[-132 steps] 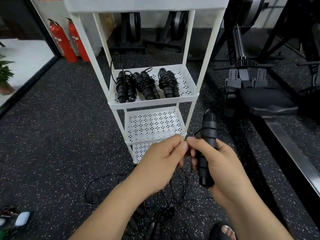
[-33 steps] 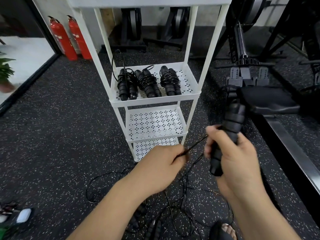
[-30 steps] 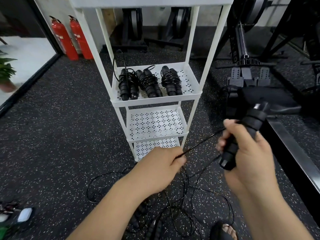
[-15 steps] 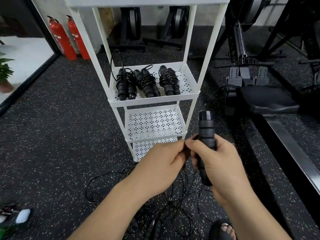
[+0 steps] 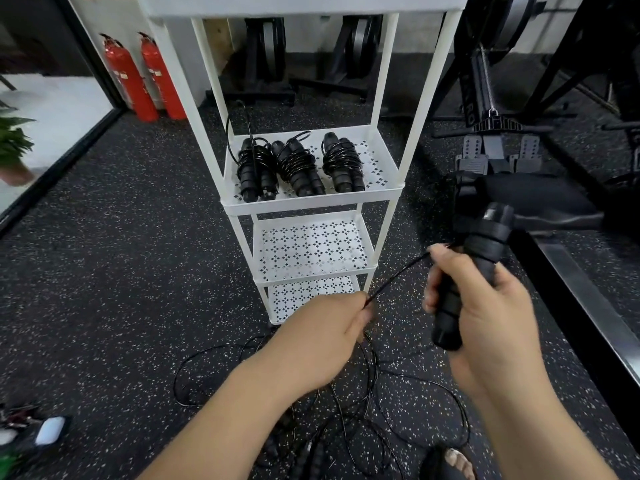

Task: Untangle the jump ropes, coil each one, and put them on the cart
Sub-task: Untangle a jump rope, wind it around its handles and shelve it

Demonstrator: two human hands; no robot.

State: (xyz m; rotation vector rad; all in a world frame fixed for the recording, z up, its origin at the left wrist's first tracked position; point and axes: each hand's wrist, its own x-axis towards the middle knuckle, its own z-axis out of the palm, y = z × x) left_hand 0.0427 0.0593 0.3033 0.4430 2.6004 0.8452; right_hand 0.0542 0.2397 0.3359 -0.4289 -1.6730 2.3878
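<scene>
My right hand grips a black jump rope handle, tilted up to the right. From it a thin black cord runs taut down-left to my left hand, which pinches it. Below my hands, loose tangled cord and more handles lie on the speckled floor. The white cart stands just ahead; three coiled jump ropes lie side by side on its upper tray. The two lower shelves hold nothing.
A rowing machine stands to the right, with a metal rail running along the floor. Two red fire extinguishers lean at the back left. A sandalled foot shows at the bottom, and small items lie at the lower left.
Half a second ago my hands were together; my right hand has swung out to the right with the handle, drawing the cord taut. This in-and-out motion repeats across the earlier frames.
</scene>
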